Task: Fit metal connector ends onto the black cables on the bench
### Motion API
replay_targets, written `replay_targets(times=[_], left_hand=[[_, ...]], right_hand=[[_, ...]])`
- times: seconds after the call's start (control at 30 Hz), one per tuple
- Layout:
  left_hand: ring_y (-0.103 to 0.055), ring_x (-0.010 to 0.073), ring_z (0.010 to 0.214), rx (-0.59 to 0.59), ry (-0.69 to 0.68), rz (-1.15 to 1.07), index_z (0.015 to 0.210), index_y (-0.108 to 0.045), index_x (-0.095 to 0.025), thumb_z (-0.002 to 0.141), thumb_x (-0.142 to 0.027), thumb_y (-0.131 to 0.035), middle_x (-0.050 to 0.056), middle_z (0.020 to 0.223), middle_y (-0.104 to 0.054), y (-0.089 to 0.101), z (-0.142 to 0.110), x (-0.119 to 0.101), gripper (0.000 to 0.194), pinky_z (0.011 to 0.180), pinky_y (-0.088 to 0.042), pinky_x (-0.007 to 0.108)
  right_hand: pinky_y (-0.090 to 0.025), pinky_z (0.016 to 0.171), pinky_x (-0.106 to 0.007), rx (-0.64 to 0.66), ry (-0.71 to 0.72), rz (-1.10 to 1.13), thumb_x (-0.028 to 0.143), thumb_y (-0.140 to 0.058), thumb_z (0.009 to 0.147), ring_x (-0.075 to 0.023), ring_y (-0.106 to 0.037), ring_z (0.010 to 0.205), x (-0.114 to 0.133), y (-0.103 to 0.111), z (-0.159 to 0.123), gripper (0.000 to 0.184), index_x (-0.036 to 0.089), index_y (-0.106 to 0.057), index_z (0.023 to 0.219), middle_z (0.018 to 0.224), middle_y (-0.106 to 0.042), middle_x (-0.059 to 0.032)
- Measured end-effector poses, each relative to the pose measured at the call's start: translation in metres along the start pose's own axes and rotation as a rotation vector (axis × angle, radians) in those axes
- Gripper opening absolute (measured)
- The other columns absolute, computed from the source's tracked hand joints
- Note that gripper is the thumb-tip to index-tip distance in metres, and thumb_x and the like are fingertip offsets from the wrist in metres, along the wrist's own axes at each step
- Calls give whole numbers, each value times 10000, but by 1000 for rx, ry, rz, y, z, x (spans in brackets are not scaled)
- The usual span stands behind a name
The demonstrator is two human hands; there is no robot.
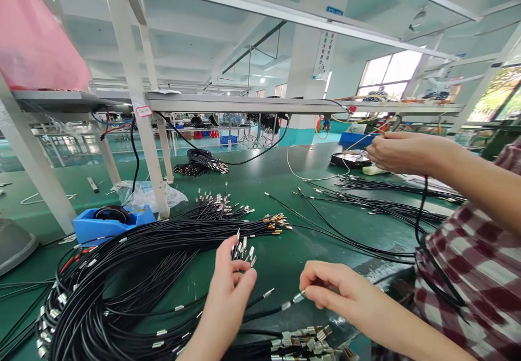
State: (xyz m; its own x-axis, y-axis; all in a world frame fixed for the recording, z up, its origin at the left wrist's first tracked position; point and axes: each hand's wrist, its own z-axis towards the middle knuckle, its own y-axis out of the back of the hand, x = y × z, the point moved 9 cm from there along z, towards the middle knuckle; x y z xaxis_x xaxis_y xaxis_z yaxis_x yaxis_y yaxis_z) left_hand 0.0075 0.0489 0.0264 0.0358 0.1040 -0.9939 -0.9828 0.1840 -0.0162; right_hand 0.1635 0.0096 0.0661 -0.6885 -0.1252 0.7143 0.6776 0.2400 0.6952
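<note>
My right hand (337,290) pinches the metal connector (299,297) at the end of a black cable, low in the middle of the view. To its left, my left hand (228,301) is raised with thumb and index finger apart. Just behind its fingertips stand several small silver connectors (248,253); whether the fingers touch them, I cannot tell. A thick coiled bundle of black cables (134,244) lies left of my left hand, with metal ends pointing right. Below my hands, more cables end in silver connectors (301,342).
At right, a co-worker's hand (391,152) is raised beside a checked shirt (476,263). A blue tape dispenser (87,229) stands at left by a white frame post (140,100). More cables (391,201) and a coiled bundle (201,160) lie farther back on the green table (260,160).
</note>
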Motion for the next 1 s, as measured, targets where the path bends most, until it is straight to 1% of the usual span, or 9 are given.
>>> replay_targets(times=[0.1, 0.17, 0.27, 0.5, 0.73, 0.8, 0.87, 0.93, 1.0], left_hand=[[-499, 142, 714, 300, -124, 312, 980, -524, -189, 771, -289, -451, 33, 825, -552, -43, -17, -11, 243, 639, -370, 246], [-483, 147, 683, 430, -148, 463, 775, -545, -185, 783, -277, -402, 19, 734, -559, -62, -27, -9, 171, 627, -336, 252], [-457, 140, 619, 417, -119, 533, 630, -431, -185, 802, -254, -312, 2, 620, -510, -68, -29, -2, 221, 593, -300, 249], [-344, 118, 550, 400, -110, 484, 600, -319, -199, 809, -292, -302, -27, 564, -372, -76, -29, 9, 229, 521, -218, 243], [-325, 114, 538, 343, -125, 369, 582, -293, -200, 825, -338, -299, -31, 554, -349, -82, -32, 6, 279, 522, -221, 244], [-330, 113, 536, 320, -112, 301, 579, -336, -197, 819, -358, -319, -31, 547, -357, -74, -28, -6, 289, 511, -234, 235], [-375, 117, 574, 227, -123, 213, 575, -408, -185, 812, -383, -352, -21, 561, -406, -50, -18, -23, 314, 540, -278, 221], [-429, 128, 647, 65, -145, 140, 577, -489, -170, 800, -402, -401, 2, 607, -488, -10, -5, -36, 334, 612, -323, 218], [-430, 125, 644, -131, -108, 65, 636, -566, -156, 763, -424, -477, 14, 630, -526, 37, 6, -34, 310, 602, -337, 214]], right_hand=[[-307, 528, -212, -14, 27, 38, 266, -425, 763, -119, -417, 586, 12, -2, 1, 147, 179, -511, 683, 609, -463, 28], [-316, 529, -211, -12, 23, 56, 262, -414, 770, -119, -427, 584, 14, -4, 3, 152, 175, -510, 689, 604, -459, 29], [-321, 528, -213, -6, 24, -8, 283, -383, 794, -119, -422, 573, 15, -7, 3, 192, 182, -478, 660, 593, -444, 30], [-288, 543, -217, 17, 137, -263, 275, -339, 830, -119, -366, 586, 19, -11, -4, 273, 197, -306, 571, 588, -389, 37], [-274, 516, -215, 27, 156, -182, 295, -326, 842, -110, -342, 558, 18, -14, -7, 291, 194, -308, 570, 570, -354, 44], [-306, 526, -211, 31, 160, -77, 332, -304, 861, -109, -381, 558, 16, -15, -5, 298, 193, -378, 608, 576, -397, 42], [-356, 550, -208, 32, 152, 13, 349, -267, 880, -112, -445, 574, 7, -16, -3, 297, 190, -466, 726, 593, -452, 36], [-400, 597, -214, 9, 110, -63, 296, -283, 877, -122, -512, 630, -11, -18, -2, 260, 187, -512, 823, 650, -521, 18], [-427, 629, -232, -25, 37, -299, 189, -355, 826, -140, -558, 693, -37, -21, -5, 198, 184, -551, 798, 728, -580, -11]])
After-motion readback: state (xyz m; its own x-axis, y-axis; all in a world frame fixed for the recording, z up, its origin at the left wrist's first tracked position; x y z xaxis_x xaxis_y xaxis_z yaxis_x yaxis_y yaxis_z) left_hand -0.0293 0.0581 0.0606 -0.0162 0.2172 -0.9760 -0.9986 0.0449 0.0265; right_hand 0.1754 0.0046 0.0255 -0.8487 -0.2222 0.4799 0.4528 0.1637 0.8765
